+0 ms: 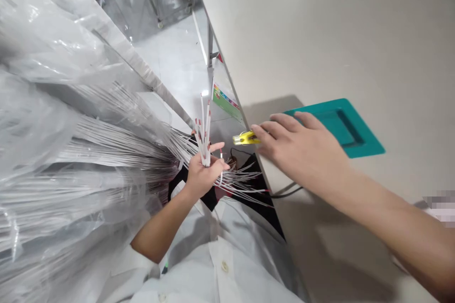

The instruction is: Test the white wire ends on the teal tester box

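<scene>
Left hand (202,177) grips white wires (203,144) beside the table (320,33), bunched upright, probably to align ends. Right hand (295,144) covers yellow tool (250,138) at table's edge; can't tell if grasped.

Bright, pale light is spread over the floor (167,61) beyond the left hand (203,175); glare is thrown off the plastic wrapping (42,33) to its left. Soft shadows are cast on the desk (302,23) around the right hand (302,151), which is slightly blurred. Edges are stretched; a patch (441,208) beside the right forearm (384,210) is pixelated.
</scene>
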{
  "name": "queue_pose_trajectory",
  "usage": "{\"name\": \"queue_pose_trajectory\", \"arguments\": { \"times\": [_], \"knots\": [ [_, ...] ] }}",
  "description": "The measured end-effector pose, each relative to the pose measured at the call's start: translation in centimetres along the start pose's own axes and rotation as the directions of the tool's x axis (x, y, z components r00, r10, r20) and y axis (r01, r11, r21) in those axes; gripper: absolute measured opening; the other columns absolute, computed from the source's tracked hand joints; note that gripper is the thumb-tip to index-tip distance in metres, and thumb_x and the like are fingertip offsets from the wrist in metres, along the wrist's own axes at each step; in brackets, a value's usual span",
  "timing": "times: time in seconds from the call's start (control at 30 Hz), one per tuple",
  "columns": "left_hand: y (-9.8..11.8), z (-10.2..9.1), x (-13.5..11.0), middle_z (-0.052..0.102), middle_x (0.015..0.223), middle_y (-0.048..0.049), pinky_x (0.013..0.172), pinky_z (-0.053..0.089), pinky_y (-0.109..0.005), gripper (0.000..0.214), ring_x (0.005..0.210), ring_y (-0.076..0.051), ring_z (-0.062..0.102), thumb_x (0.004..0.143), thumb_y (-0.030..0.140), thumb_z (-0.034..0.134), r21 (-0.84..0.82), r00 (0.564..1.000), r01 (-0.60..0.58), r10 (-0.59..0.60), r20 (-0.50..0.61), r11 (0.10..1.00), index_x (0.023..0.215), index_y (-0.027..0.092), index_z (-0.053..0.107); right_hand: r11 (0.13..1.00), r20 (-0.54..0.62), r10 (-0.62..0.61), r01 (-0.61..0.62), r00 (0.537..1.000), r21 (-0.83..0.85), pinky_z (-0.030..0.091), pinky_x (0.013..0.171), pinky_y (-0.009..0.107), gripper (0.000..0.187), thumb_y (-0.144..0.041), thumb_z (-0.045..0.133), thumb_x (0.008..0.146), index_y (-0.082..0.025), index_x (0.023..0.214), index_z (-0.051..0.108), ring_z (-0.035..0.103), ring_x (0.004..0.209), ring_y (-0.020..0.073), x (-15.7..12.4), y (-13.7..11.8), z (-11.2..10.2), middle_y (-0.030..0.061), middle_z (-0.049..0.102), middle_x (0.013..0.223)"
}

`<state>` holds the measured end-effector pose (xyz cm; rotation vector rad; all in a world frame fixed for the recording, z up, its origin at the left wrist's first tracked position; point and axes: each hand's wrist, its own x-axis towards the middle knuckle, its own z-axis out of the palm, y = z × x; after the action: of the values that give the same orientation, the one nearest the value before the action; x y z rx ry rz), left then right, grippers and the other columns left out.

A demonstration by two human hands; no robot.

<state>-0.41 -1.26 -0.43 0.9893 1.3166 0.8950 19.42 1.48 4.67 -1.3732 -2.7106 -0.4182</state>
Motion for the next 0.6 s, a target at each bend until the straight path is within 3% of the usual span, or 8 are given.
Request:
{"name": "queue_pose_trajectory", "arguments": {
  "times": [0.13,0.3,0.43,0.6],
  "knots": [
    [0.7,0.7,0.6,0.067,0.062,0.0001,0.048,0.036,-0.021,0.040,0.039,-0.004,0.040,0.072,0.024,0.061,-0.030,1.000,0.023,-0.023,0.010,0.999,0.111,0.015,0.062,0.996,0.057,-0.060,0.064,0.997,-0.069,0.033,0.085,0.044,0.025,-0.004,0.042,0.081,-0.010,0.092,0.064,0.055,0.094,0.0273,1.0,0.6,0.0,0.0114,0.067,0.083],
    [0.9,1.4,1.3,0.069,0.064,-0.0019,0.049,0.038,-0.022,0.048,0.044,-0.006,0.046,0.071,0.028,0.065,-0.112,0.999,0.026,-0.023,0.027,0.993,0.116,0.014,0.060,0.991,0.084,-0.133,0.133,0.988,0.003,0.031,0.086,0.045,0.023,-0.002,0.045,0.077,-0.014,0.074,0.064,0.057,0.096,0.0268,1.8,1.3,0.3,0.0087,0.068,0.074],
    [0.6,2.0,1.8,0.070,0.065,-0.0020,0.051,0.042,-0.023,0.050,0.049,-0.008,0.051,0.071,0.030,0.066,-0.119,1.000,0.013,-0.010,0.029,0.993,0.118,0.015,0.060,0.991,0.098,-0.128,0.125,0.987,0.035,0.030,0.087,0.047,0.026,-0.002,0.042,0.077,-0.015,0.071,0.063,0.058,0.095,0.0262,1.8,1.7,0.6,0.0093,0.069,0.074],
    [0.8,2.4,1.9,0.070,0.066,-0.0020,0.062,0.048,-0.025,0.049,0.060,-0.012,0.059,0.071,0.025,0.066,-0.005,1.000,-0.001,0.001,0.004,1.000,0.118,0.012,0.060,0.992,0.108,-0.124,0.121,0.986,0.041,0.031,0.089,0.047,0.028,-0.003,0.039,0.078,-0.016,0.072,0.062,0.059,0.093,0.0252,1.6,1.8,0.8,0.0095,0.069,0.076]
  ]
}}
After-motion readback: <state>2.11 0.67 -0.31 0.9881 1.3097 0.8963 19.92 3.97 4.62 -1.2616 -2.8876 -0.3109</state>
